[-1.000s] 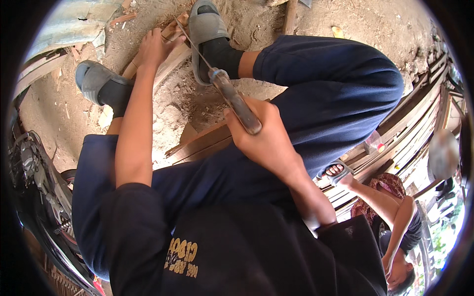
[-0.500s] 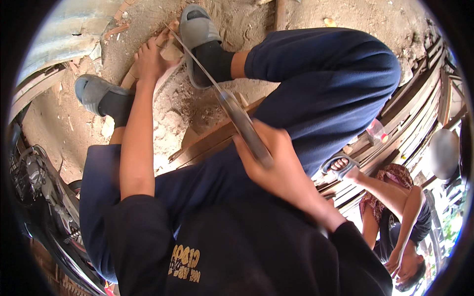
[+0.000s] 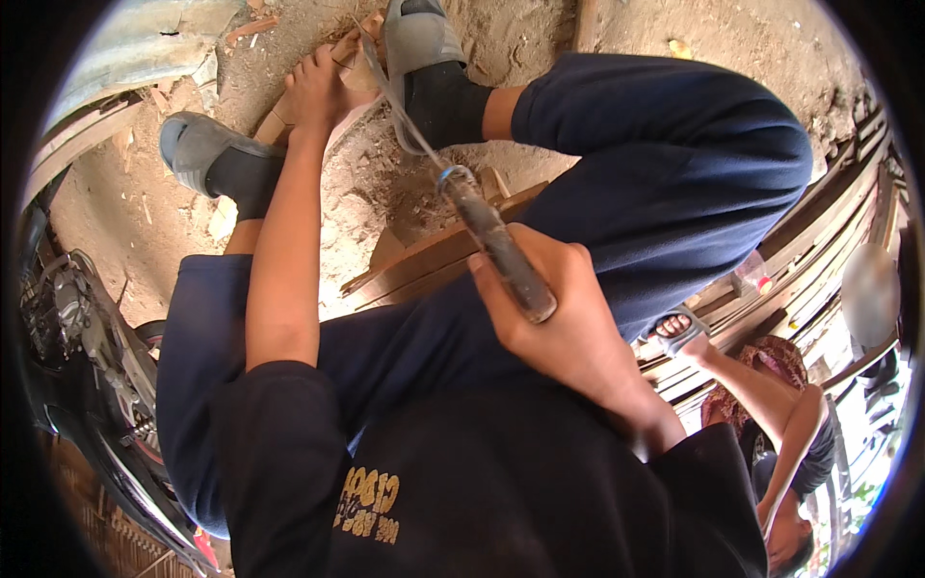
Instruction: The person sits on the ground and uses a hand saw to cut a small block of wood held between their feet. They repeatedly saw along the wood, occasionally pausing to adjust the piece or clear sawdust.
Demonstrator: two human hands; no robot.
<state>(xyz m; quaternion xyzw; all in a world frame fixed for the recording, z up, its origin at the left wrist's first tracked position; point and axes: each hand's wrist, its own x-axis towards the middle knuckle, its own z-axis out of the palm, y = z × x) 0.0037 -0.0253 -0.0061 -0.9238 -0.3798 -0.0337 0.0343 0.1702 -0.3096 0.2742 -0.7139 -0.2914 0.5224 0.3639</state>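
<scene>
My right hand (image 3: 568, 299) is wrapped round the dark, worn handle (image 3: 501, 252) of a long-bladed knife with a blue band at its collar. Its narrow blade (image 3: 409, 125) is seen nearly edge-on and slants up and left, past my grey sandal (image 3: 424, 43), with the tip close to my left hand. Low between my feet, my left hand (image 3: 313, 91) grips a piece of light brown wood (image 3: 275, 125). Part of the wood is hidden under the palm and fingers. Whether the blade touches the wood I cannot tell.
A plank (image 3: 443, 246) lies by my legs over sandy ground with wood chips. Corrugated metal sheet (image 3: 145, 39) stands at the upper left, a motorcycle (image 3: 87, 328) at the left. Another person (image 3: 771, 414) sits at the lower right near stacked wooden slats (image 3: 819, 241) and a plastic bottle (image 3: 752, 275).
The whole view has shifted, so my legs and hands appear farther right. My right hand still holds the knife, its blade now steeper. My left hand stays on the wood.
</scene>
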